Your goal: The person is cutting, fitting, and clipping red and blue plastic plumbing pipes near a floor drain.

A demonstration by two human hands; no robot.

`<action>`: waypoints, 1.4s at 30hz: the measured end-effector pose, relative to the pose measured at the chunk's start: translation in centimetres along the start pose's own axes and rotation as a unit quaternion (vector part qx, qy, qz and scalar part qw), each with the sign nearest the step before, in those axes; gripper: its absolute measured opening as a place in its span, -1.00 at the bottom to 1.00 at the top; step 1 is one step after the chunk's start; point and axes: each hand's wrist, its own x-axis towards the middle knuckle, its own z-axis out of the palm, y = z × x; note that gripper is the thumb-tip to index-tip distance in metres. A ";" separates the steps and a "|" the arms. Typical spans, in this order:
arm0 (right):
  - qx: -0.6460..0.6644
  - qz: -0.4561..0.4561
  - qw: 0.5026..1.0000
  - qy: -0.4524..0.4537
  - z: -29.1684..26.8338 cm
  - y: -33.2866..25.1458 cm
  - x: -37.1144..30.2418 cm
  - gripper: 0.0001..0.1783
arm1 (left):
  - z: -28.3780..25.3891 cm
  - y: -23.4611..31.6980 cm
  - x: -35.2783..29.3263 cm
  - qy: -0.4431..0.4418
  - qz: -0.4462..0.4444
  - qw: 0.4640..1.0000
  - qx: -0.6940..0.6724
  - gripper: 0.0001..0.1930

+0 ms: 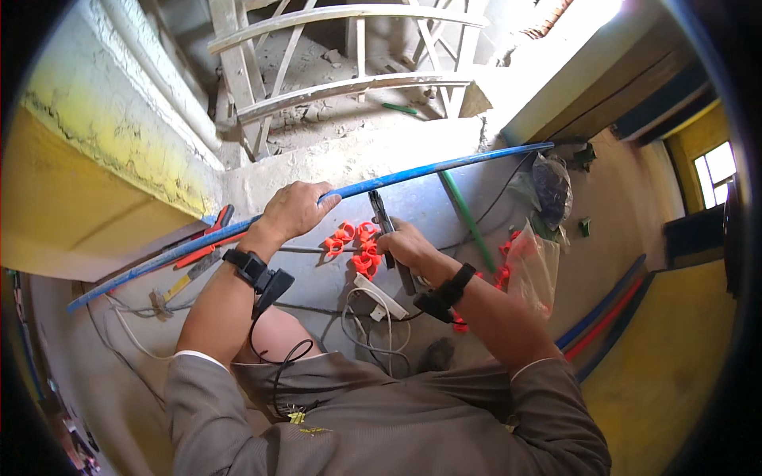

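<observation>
Left hand [295, 208] wraps over a long blue pipe [413, 176], fingers curled round it, and the pipe runs out far past both sides of that hand. Just beside it, the right hand [406, 244] is closed on a dark hand tool [382, 214] whose tip points up at the pipe. Between the two hands lies a heap of orange pipe clips [355, 244], with a white power strip [381, 297] below the right hand.
</observation>
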 end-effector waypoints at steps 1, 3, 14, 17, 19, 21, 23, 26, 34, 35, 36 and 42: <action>0.034 0.009 0.999 -0.009 0.7 0.0 0.6 -0.63 | 0.0 -0.5 -0.2 -0.007 -0.002 1.000 -0.003 -0.63; 0.062 0.021 0.998 -0.023 1.8 0.4 1.9 -0.65 | 0.1 -1.3 -0.6 -0.012 -0.010 1.000 -0.010 -0.65; 0.113 0.038 0.992 0.035 3.4 3.3 4.2 -0.58 | -1.9 -8.5 -3.8 -0.212 -0.081 0.972 0.065 -0.56; 0.215 0.018 0.976 0.031 1.2 5.3 4.3 -0.67 | -5.0 -12.0 -5.1 -0.335 -0.268 0.891 0.150 -0.58; 0.202 0.018 0.978 0.045 0.8 5.5 4.4 -0.64 | -4.8 -12.0 -6.6 -0.318 -0.301 0.889 0.136 -0.47; 0.162 -0.038 0.985 0.043 2.0 5.0 4.4 -0.53 | -3.4 -11.4 -7.1 -0.258 -0.268 0.918 0.141 -0.18; 0.125 -0.081 0.988 0.030 3.4 4.7 4.4 -0.39 | -2.3 -7.8 -5.9 -0.159 -0.142 0.977 0.030 -0.22; 0.135 -0.093 0.986 0.011 5.2 3.4 2.8 -0.39 | -1.5 -1.0 -3.6 -0.184 -0.115 0.972 -0.093 -0.36; -0.251 -0.065 0.948 -0.183 6.1 14.3 -0.2 -0.61 | -3.0 -4.2 -2.2 -0.103 -0.206 0.971 0.065 -0.76; -0.280 -0.014 0.934 -0.223 5.5 15.8 -2.2 -0.64 | -3.6 -7.8 -3.6 -0.107 -0.200 0.959 0.170 -0.78; -0.307 0.044 0.914 -0.262 4.3 17.8 -4.5 -0.66 | -2.6 -7.6 -3.0 -0.117 -0.195 0.959 0.168 -0.78; -0.438 0.140 0.875 -0.155 -3.2 32.1 -13.3 -0.45 | 3.5 3.1 -0.3 -0.100 -0.010 0.994 -0.048 -0.69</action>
